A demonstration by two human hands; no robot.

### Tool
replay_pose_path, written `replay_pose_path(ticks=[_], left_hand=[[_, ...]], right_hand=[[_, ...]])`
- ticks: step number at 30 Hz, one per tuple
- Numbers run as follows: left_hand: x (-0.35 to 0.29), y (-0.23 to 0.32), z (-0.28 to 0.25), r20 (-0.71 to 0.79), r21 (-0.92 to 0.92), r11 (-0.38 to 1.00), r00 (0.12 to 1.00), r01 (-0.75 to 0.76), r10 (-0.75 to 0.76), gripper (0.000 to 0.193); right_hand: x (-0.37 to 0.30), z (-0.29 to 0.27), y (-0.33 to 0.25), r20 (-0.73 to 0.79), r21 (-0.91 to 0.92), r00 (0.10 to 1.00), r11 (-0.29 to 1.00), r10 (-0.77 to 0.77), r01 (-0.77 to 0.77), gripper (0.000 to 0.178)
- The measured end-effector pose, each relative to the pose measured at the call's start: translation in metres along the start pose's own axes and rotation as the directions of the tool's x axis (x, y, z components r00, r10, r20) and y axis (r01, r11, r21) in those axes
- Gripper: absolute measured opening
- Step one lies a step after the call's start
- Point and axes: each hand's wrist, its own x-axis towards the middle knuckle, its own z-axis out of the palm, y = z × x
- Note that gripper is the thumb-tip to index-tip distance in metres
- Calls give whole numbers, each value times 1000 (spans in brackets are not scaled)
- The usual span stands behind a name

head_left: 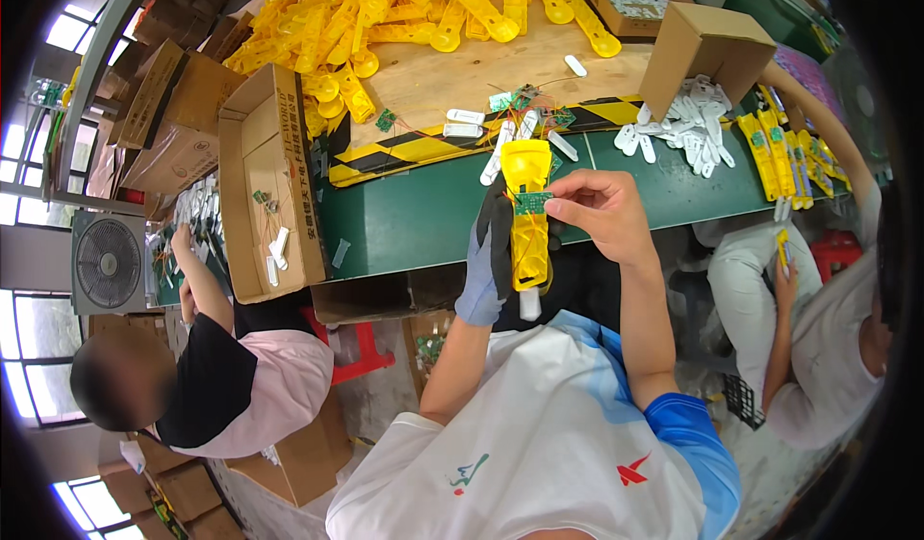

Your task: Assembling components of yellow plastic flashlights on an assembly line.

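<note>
In a grey and black glove, my left hand (pixel 487 256) is wrapped round a long yellow plastic housing (pixel 528 246), held upright above the table's front edge. My bare right hand (pixel 611 215) pinches the right end of a small green circuit board (pixel 531 203) between thumb and fingertips. That board lies across the upper half of the housing's open face; whether it touches cannot be made out. Thin wires show inside the housing, and a white plastic piece (pixel 529 304) sticks out at its lower end. White plastic strips (pixel 466 130) and wired boards (pixel 525 97) lie just beyond my hands.
Yellow housings (pixel 385 11) are heaped on the wooden board behind a striped ledge. An open cardboard box (pixel 279 193) stands left, and a tipped box (pixel 710 49) with spilled white pieces (pixel 695 121) right. One person (pixel 212 376) sits left, another (pixel 818 328) right.
</note>
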Motion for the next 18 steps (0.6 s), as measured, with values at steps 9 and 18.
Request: replay_pose_path(ticks=[9, 18], left_hand=[[4, 1, 5, -35, 75, 996, 998, -47, 49, 48], [3, -11, 4, -61, 239, 968, 994, -73, 90, 43]], right_hand=[[3, -9, 13, -74, -4, 996, 999, 47, -48, 11], [-5, -8, 22, -114, -21, 993, 999, 29, -31, 13]])
